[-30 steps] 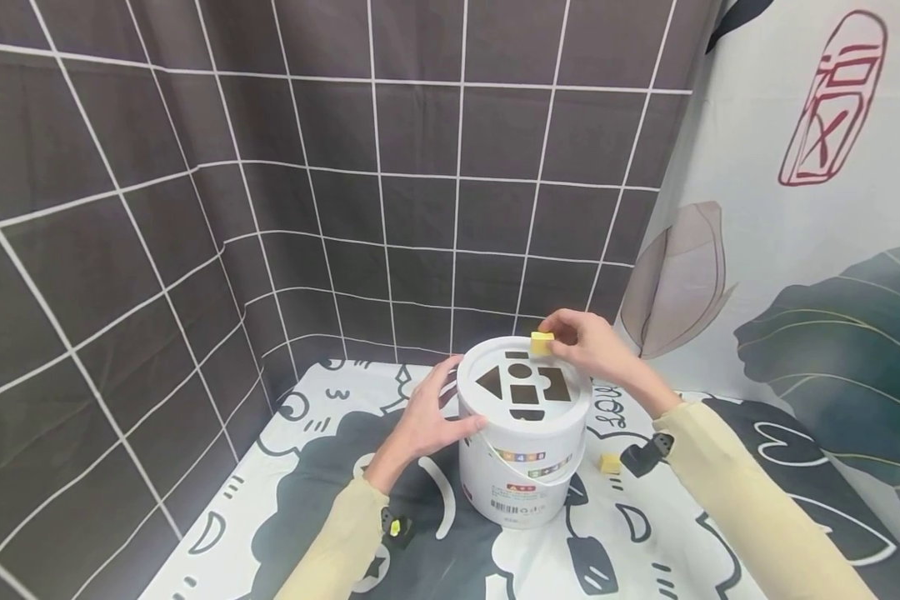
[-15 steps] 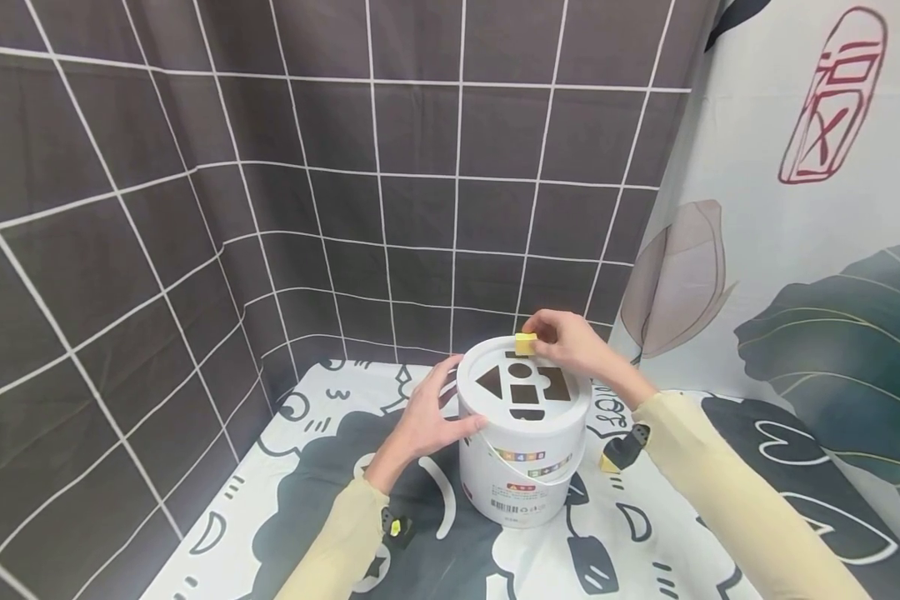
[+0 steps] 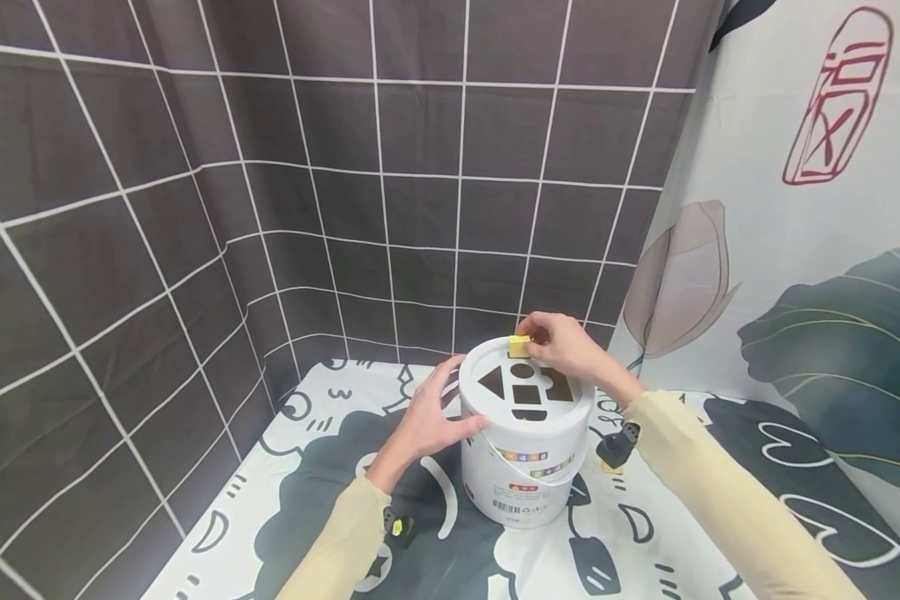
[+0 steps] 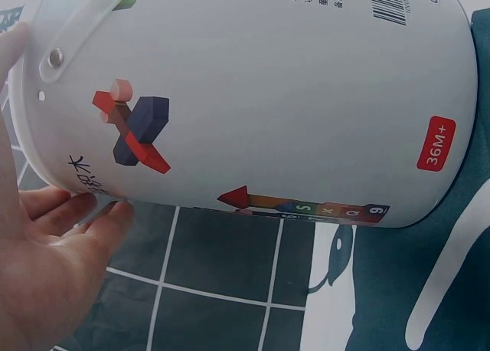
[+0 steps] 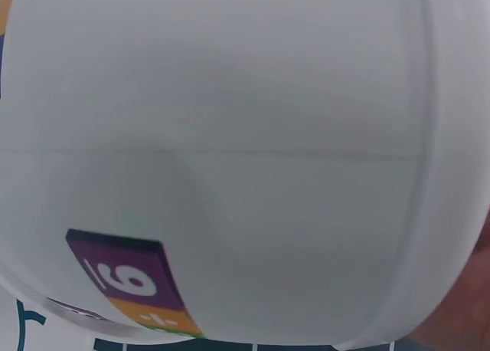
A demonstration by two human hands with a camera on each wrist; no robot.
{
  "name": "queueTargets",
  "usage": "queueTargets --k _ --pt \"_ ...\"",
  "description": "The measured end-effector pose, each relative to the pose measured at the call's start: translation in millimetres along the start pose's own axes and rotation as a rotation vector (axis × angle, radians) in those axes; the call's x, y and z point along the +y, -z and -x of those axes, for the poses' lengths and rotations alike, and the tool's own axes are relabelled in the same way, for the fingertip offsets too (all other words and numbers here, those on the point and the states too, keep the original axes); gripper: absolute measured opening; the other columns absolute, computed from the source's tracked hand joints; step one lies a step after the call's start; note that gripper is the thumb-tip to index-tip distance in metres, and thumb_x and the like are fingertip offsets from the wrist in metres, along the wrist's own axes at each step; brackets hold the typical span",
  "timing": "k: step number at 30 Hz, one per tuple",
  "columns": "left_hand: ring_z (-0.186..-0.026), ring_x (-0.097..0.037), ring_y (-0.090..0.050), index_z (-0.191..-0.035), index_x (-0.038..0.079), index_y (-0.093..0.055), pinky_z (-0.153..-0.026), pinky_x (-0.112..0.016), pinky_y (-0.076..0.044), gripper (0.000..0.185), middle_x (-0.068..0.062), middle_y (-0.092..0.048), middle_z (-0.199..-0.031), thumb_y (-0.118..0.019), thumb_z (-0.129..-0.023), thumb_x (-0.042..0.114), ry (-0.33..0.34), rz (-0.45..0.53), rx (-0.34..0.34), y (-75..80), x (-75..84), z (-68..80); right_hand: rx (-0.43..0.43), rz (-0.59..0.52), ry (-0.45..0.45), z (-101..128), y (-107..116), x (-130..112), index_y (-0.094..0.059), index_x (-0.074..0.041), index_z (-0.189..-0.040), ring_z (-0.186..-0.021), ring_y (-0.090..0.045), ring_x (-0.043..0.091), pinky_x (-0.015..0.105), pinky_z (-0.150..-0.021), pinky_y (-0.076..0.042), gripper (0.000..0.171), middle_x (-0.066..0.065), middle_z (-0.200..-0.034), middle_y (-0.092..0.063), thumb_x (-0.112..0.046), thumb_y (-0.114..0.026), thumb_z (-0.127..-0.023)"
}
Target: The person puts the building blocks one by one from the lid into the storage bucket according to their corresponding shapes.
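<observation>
A: How's the room around the white bucket (image 3: 526,442)? It sits on the desk (image 3: 322,467), tucked near the tiled corner (image 3: 390,250), with the leaf curtain (image 3: 795,292) close on the right and bare cloth in front.

B: Yep. Left hand (image 3: 427,421) is spread flat against its side; the left wrist view shows printed blocks and a handle rivet. Right hand (image 3: 558,343) pinches the yellow block (image 3: 520,346) at the lid's far rim, further left than a second ago.

A: Right wrist view's just blurry bucket wall.

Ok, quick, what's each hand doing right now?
Left hand: open, fingers resting against the side of the white bucket.
Right hand: pinching the yellow block at the lid's far edge.
</observation>
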State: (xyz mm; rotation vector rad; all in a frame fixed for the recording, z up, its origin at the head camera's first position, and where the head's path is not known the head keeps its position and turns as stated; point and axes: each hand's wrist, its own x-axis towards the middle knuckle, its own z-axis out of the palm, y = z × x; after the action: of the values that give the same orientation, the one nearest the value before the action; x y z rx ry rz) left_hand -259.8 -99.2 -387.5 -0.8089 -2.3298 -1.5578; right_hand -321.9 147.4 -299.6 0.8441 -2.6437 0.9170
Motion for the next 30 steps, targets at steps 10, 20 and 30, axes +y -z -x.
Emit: queueTargets --k 10,20,30 --pt "-0.138 -0.026 -0.042 -0.152 0.008 -0.037 -0.109 -0.030 -0.042 0.092 -0.009 -0.041 -0.151 -0.084 -0.076 0.031 -0.004 0.004 -0.001 -0.3 -0.8 -1.4 0.013 0.023 0.020 4 6 4 -0.064 0.005 -0.117 -0.095 -0.066 0.032 0.047 -0.084 -0.058 0.030 0.019 -0.109 -0.068 -0.002 -0.066 -0.088" --pt "-0.138 -0.032 -0.042 -0.151 0.005 -0.037 -0.110 -0.035 -0.042 0.094 -0.014 -0.041 -0.151 -0.084 -0.075 0.033 -0.033 0.018 0.011 -1.4 -2.8 -1.2 0.150 0.028 -0.050 36 36 30 -0.064 0.005 -0.117 -0.091 -0.063 0.032 0.045 -0.078 -0.055 0.027 0.020 -0.107 -0.067 -0.006 -0.063 -0.092" --pt "-0.138 -0.034 -0.042 -0.151 0.005 -0.038 -0.110 -0.036 -0.043 0.091 -0.014 -0.041 -0.150 -0.084 -0.077 0.031 -0.039 0.020 0.012 -0.9 -2.3 -0.5 0.134 0.038 -0.120 79 49 69 -0.062 0.008 -0.115 -0.090 -0.063 0.036 0.028 -0.064 -0.055 0.026 0.023 -0.106 -0.066 -0.001 -0.063 -0.091"
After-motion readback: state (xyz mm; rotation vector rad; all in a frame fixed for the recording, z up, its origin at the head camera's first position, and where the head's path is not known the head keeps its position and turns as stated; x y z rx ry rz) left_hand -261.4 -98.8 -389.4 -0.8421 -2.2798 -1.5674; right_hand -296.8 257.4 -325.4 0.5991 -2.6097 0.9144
